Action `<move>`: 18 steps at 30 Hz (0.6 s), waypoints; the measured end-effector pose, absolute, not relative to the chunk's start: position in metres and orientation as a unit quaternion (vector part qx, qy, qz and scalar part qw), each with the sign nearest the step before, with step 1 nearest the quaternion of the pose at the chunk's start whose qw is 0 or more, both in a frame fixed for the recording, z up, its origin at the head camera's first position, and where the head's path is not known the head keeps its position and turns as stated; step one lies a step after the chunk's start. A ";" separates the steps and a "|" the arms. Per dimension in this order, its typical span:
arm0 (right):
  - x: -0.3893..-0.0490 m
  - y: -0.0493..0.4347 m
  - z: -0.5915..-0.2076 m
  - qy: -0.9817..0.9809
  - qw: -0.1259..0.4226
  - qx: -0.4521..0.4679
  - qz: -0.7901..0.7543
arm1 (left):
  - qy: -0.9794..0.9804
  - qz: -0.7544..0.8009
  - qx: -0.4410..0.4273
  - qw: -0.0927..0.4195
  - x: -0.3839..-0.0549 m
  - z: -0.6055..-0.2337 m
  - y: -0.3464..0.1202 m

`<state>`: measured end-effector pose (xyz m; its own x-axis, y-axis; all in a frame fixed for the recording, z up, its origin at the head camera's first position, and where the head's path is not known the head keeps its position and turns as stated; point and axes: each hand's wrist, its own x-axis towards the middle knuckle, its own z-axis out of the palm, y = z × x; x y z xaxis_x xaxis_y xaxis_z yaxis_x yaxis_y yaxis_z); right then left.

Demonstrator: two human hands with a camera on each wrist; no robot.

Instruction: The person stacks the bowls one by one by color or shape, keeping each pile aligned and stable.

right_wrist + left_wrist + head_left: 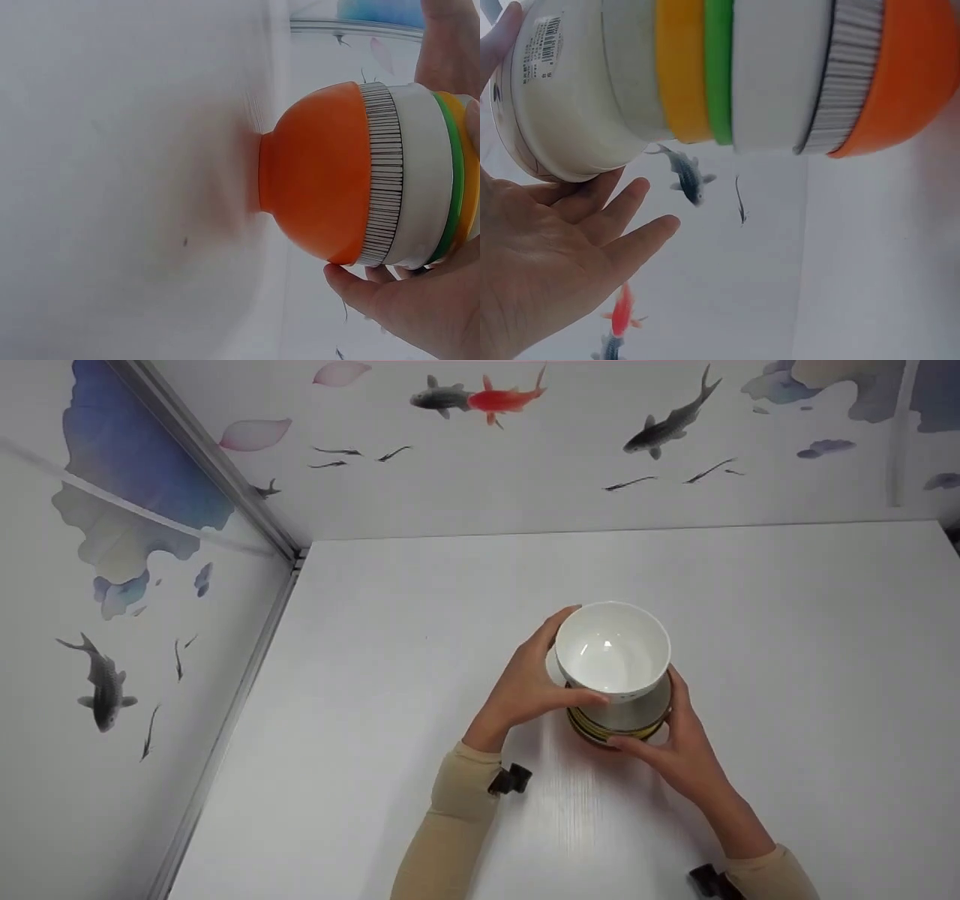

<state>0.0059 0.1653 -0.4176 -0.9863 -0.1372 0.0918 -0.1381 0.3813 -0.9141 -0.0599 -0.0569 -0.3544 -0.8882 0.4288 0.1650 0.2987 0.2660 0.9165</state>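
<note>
A white bowl (615,649) with a shiny inside is topmost in a stack of nested bowls. My left hand (529,679) holds it, thumb along the near side and fingers around the left and far side. A barcode sticker (544,49) shows on its outside in the left wrist view. Lower down, my right hand (690,742) grips the stack from the right, its thumb at the near side. At the bottom is an orange bowl (322,172) with a striped rim band (382,172), its foot close to the tabletop. Yellow and green bands (718,75) show higher up.
The stack is over a white table (375,660). White panels with painted fish (667,424) rise along its back and left sides, joined by a metal corner strip (202,450). Both forearms wear beige sleeves (457,810) with small black devices (511,778).
</note>
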 end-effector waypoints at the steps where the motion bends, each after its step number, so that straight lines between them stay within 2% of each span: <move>1: 0.005 0.165 -0.418 -0.831 0.002 0.084 0.549 | 0.794 0.561 0.225 0.056 -0.058 -0.358 -0.055; 18: -0.009 0.164 -0.419 -0.830 0.011 0.090 0.551 | 0.799 0.562 0.210 0.039 -0.049 -0.386 -0.042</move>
<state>-0.0086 0.1643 -0.4191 -0.9836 -0.1369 0.1178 -0.1617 0.3766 -0.9122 -0.0494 -0.0425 -0.3861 -0.9092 0.3784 0.1736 0.2915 0.2810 0.9144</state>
